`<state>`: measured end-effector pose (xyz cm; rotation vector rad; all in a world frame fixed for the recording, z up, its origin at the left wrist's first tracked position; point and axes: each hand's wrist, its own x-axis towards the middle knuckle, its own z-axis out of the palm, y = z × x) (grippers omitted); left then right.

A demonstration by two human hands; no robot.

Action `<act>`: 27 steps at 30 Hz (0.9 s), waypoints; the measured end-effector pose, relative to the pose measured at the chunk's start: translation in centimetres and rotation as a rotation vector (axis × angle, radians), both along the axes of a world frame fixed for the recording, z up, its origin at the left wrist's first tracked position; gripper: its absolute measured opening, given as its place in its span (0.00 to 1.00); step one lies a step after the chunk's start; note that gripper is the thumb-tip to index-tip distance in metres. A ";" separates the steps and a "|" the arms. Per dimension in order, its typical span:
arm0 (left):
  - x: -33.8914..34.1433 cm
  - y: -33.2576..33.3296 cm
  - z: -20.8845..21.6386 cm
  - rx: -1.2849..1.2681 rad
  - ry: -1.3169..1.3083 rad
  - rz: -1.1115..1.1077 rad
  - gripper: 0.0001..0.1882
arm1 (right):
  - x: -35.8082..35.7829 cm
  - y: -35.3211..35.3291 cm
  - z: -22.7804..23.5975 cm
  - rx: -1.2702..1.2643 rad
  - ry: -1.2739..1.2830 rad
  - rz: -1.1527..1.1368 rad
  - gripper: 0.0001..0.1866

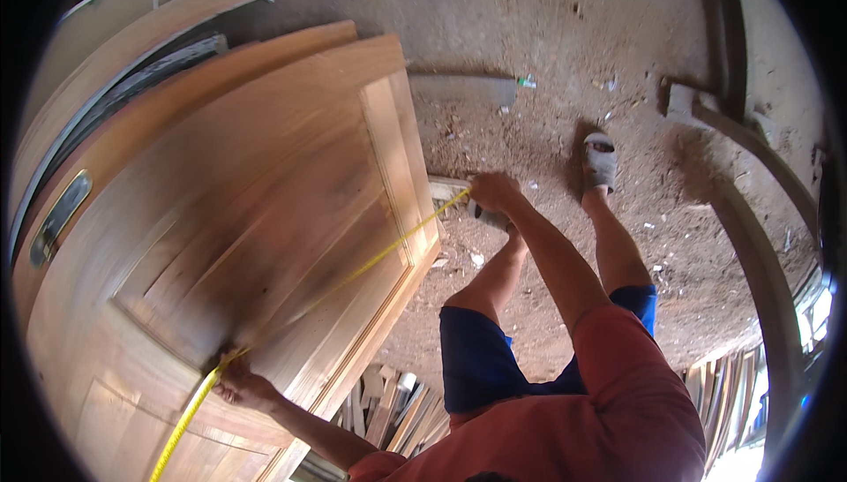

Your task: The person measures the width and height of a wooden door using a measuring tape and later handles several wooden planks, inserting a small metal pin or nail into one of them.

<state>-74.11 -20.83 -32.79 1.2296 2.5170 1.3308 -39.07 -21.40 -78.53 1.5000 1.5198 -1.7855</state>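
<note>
My left hand (243, 387) pins the yellow measuring tape (353, 272) flat against the panelled brown wooden door (221, 217), grip pressed shut on it. The tape runs across the panel to the door's far edge, where my right hand (492, 191) pinches its end closed. Beyond lies open sawdust-strewn dirt floor (547, 41).

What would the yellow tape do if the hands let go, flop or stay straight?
The yellow tape would probably sag onto the wooden door, since it looks thin and only stays straight stretched between the left hand and right hand. It is likely light.
</note>
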 end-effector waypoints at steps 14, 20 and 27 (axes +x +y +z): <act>5.0 -7.7 2.2 0.061 -0.518 -0.014 0.02 | 4.0 -4.0 34.2 -0.003 0.574 -0.116 0.23; 12.6 -6.8 11.8 0.007 -0.572 -0.483 0.03 | -1.9 2.4 57.8 0.203 0.848 -0.118 0.17; 9.0 -4.6 30.2 0.460 -0.586 -0.663 0.13 | -7.8 3.3 72.8 0.391 1.036 -0.173 0.16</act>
